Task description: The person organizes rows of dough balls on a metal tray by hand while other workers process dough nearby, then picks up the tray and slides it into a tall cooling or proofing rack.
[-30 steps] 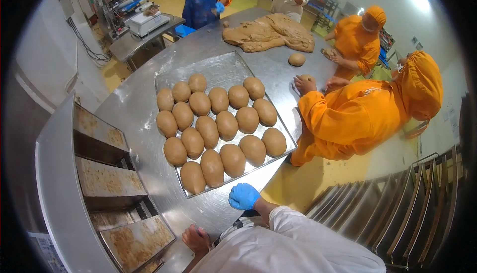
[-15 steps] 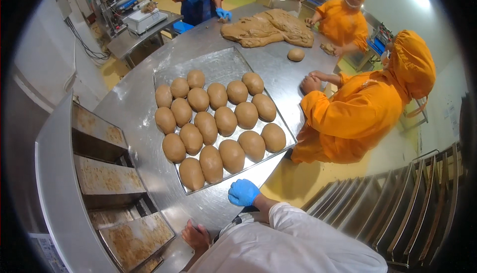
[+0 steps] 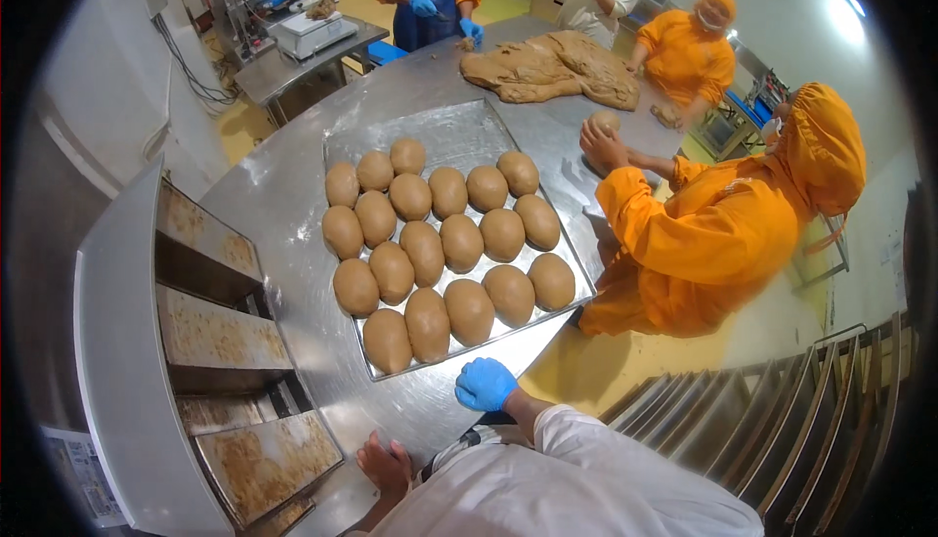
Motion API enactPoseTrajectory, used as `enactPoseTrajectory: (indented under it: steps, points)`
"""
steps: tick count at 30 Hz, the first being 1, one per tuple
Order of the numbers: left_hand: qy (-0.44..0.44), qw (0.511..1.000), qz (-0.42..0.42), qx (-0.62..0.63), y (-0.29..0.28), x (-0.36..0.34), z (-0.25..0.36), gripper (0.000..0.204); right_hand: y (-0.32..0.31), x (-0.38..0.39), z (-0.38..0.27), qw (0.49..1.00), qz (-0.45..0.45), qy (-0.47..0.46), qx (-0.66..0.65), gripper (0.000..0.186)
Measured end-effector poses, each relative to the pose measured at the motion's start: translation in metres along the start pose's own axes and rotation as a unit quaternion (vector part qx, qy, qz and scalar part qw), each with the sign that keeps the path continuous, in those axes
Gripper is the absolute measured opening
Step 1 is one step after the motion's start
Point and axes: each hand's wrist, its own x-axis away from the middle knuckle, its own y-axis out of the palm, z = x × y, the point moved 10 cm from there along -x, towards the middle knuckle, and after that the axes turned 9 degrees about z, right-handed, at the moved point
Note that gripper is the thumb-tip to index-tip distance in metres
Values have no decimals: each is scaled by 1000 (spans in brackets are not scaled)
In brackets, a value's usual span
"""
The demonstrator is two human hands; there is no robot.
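Observation:
My right hand (image 3: 485, 385), in a blue glove, rests closed at the table edge just below the metal tray (image 3: 451, 122); whatever may be inside the fist is hidden. Bare and empty, my left hand (image 3: 384, 461) is low near the same edge, fingers apart and loosely bent. Rows of several smooth brown dough balls (image 3: 421, 255) fill most of the tray. Farther back on the steel table (image 3: 259, 210) lies a large dough mass (image 3: 547, 71).
An orange-clad co-worker (image 3: 723, 244) on my right has both hands at a single dough ball (image 3: 606, 122). Other workers (image 3: 430, 4) stand around the far side. Metal pans (image 3: 220, 332) are at left, racked trays (image 3: 752, 429) at lower right, and a scale (image 3: 311, 34) beyond.
The co-worker on my right has brought both hands up to the single dough ball. The other workers' hands have shifted. The view has moved slightly, while both my hands remain in place.

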Motion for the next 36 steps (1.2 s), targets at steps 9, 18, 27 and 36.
enactPoseTrajectory:
  steps: [9, 18, 27, 36]
  points:
    - [-34, 998, -51, 0, -1, -8, 3, 52, 0, -2, 0, 1000, -4, 4, -6, 28]
    - [10, 1000, -15, 4, -4, -5, 5, 50, 7, -5, 0, 999, -31, 2, 15, 30]
    - [15, 999, -30, -22, -1, -4, 2, 48, 10, -6, 2, 999, -38, 14, 15, 30]
    - [36, 999, 11, -4, -10, -7, 9, 44, 7, -7, -3, 998, -60, 11, 26, 31]
